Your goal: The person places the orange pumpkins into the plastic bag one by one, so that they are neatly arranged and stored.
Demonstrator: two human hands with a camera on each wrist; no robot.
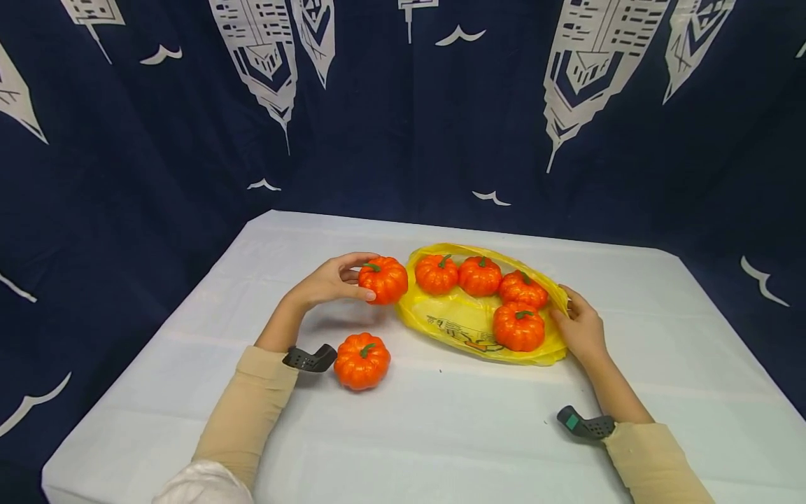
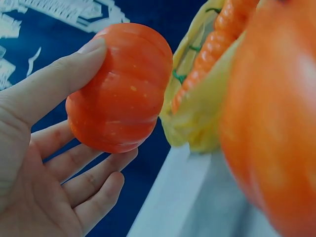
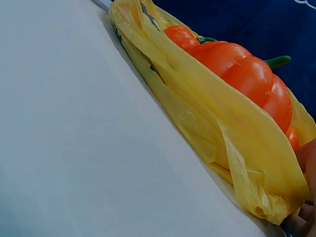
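Observation:
My left hand (image 1: pixel 332 283) grips a small orange pumpkin (image 1: pixel 383 281) with a green stem, held above the table just left of a yellow plastic bag (image 1: pixel 453 318). In the left wrist view the thumb lies on one side of this pumpkin (image 2: pixel 121 89) and fingers support the other. The bag lies spread open, with several pumpkins (image 1: pixel 481 276) inside it. At its right end, my right hand (image 1: pixel 582 327) pinches the bag's edge. The right wrist view shows only part of that hand (image 3: pixel 307 217) beside the yellow plastic (image 3: pixel 212 128). One more pumpkin (image 1: pixel 362 361) sits on the table near the left wrist.
A white cloth covers the table (image 1: pixel 453 434). Behind it hangs a dark blue curtain (image 1: pixel 403 140) with white building prints. A dark wrist device (image 1: pixel 310 358) is on the left forearm, close to the loose pumpkin, and another device (image 1: pixel 585 424) is on the right.

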